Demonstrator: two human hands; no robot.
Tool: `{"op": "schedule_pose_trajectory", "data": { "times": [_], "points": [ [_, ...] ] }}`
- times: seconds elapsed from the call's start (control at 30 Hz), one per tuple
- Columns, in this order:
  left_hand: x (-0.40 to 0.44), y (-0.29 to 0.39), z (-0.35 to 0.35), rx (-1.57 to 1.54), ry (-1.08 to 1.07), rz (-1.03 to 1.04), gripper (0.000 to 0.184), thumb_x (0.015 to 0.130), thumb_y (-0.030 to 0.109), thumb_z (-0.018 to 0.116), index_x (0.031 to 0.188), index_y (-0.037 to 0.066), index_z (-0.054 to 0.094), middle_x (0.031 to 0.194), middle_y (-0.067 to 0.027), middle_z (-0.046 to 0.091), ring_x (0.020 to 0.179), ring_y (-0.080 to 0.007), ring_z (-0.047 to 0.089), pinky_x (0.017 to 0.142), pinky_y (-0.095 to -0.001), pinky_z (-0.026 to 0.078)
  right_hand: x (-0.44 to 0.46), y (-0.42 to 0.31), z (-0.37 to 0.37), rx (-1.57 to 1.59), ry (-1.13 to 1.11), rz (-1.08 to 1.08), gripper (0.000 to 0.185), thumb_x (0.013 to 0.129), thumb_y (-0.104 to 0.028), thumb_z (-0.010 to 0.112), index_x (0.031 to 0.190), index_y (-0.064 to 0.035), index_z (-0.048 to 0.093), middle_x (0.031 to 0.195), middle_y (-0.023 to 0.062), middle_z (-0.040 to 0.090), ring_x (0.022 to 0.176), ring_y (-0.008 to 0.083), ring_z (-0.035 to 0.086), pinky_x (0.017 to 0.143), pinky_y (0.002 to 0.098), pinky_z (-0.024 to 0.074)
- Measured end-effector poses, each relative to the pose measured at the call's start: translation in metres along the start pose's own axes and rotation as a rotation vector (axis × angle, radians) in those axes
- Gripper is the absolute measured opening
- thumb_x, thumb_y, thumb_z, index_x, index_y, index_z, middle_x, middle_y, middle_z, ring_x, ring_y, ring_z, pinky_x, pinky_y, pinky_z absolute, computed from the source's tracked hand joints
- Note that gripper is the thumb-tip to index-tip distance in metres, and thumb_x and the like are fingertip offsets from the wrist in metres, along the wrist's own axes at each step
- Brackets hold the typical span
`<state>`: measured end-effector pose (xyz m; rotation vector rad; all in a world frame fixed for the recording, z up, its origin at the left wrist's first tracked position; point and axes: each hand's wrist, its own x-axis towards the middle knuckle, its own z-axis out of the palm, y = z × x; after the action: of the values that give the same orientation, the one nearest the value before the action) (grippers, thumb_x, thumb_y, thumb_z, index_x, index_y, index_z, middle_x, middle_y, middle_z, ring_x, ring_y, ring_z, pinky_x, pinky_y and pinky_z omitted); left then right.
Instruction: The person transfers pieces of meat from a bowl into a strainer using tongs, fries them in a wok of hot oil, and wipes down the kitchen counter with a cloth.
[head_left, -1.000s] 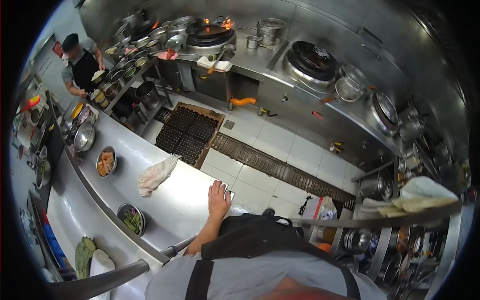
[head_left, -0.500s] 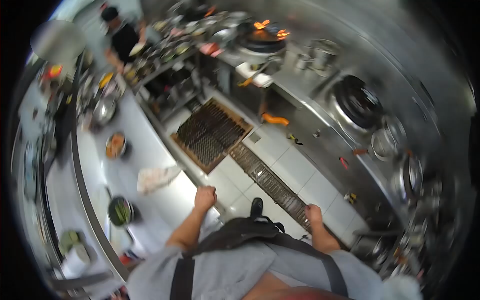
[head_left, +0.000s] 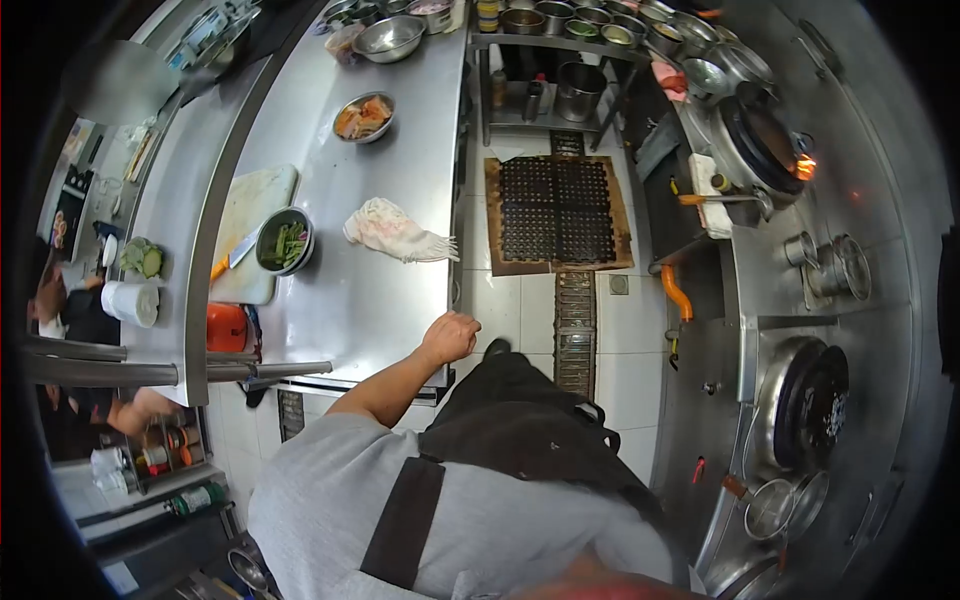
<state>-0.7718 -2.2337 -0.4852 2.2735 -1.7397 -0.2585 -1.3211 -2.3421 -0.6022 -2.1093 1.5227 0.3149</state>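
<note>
My left hand [head_left: 452,337] hangs beside the long edge of the steel table [head_left: 330,320]. Its fingers are curled closed, and I see nothing held in them. My right hand is out of view. Nearest to the left hand on the table is a crumpled white cloth [head_left: 395,230]. Farther left, a metal bowl of cut green vegetables [head_left: 287,243] stands at the edge of a white cutting board [head_left: 255,200]. On that board lies a knife [head_left: 236,254] with an orange handle. Another bowl with orange-and-white food [head_left: 364,118] sits farther up the table.
A perforated black mat [head_left: 555,212] and a drain grate [head_left: 575,335] lie on the tiled floor. Along the right runs a stove counter with a wok [head_left: 765,140], flames beside it, and strainers [head_left: 770,508]. A shelf of small containers [head_left: 560,25] stands ahead. Part of another person [head_left: 130,412] shows at left.
My view has swung round, so the table and stove now run nearly straight ahead. My right hand has left the view. The co-worker at the upper left is no longer seen there.
</note>
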Motion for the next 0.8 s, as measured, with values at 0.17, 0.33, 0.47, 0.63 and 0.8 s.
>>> {"op": "schedule_pose_trajectory", "data": {
  "times": [0.17, 0.33, 0.47, 0.63, 0.8],
  "points": [
    [-0.001, -0.002, -0.007, -0.006, -0.043, 0.025, 0.005, 0.071, 0.015, 0.058, 0.072, 0.009, 0.057, 0.073, -0.0063, 0.058, 0.076, -0.0239, 0.059, 0.071, -0.0344, 0.044, 0.097, -0.005, -0.103, -0.127, -0.025, -0.025, 0.022, 0.077, -0.017, 0.053, 0.080, 0.0001, 0.067, 0.074, 0.0220, 0.064, 0.073, 0.0366, 0.064, 0.066, 0.0456, 0.0506],
    [0.005, -0.007, -0.009, -0.062, -0.054, 0.016, 0.005, 0.072, 0.016, 0.057, 0.072, 0.010, 0.058, 0.071, -0.0056, 0.057, 0.075, -0.0227, 0.058, 0.069, -0.0336, 0.043, 0.182, -0.142, -0.208, 0.228, 0.131, -0.002, 0.022, 0.083, -0.017, 0.056, 0.084, 0.0033, 0.063, 0.064, 0.0112, 0.061, 0.059, 0.0185, 0.063, 0.048, 0.0325, 0.0481],
    [0.021, 0.000, -0.016, -0.086, -0.163, -0.080, 0.007, 0.074, 0.016, 0.057, 0.075, 0.010, 0.060, 0.074, -0.0072, 0.058, 0.077, -0.0241, 0.059, 0.071, -0.0350, 0.044, 0.250, -0.183, -0.228, 0.223, 0.090, -0.203, 0.019, 0.083, -0.017, 0.056, 0.087, 0.0006, 0.064, 0.068, 0.0121, 0.062, 0.058, 0.0218, 0.062, 0.049, 0.0355, 0.0478],
    [0.138, -0.026, 0.031, -0.320, -0.271, -0.491, 0.022, 0.075, 0.013, 0.057, 0.094, 0.005, 0.065, 0.089, -0.0153, 0.066, 0.088, -0.0343, 0.062, 0.079, -0.0439, 0.049, 0.319, -0.183, -0.246, 0.187, 0.311, -0.117, 0.021, 0.078, -0.019, 0.056, 0.087, -0.0025, 0.064, 0.081, 0.0206, 0.063, 0.078, 0.0363, 0.062, 0.069, 0.0439, 0.0485],
    [0.327, -0.035, 0.041, -0.361, -0.214, -0.419, 0.028, 0.077, 0.015, 0.058, 0.102, 0.004, 0.063, 0.087, -0.0164, 0.067, 0.085, -0.0306, 0.065, 0.078, -0.0385, 0.050, 0.379, -0.144, -0.338, 0.801, 0.590, 0.222, 0.019, 0.086, -0.024, 0.057, 0.087, -0.0060, 0.063, 0.067, 0.0092, 0.063, 0.053, 0.0145, 0.058, 0.052, 0.0305, 0.0473]
  ]
}}
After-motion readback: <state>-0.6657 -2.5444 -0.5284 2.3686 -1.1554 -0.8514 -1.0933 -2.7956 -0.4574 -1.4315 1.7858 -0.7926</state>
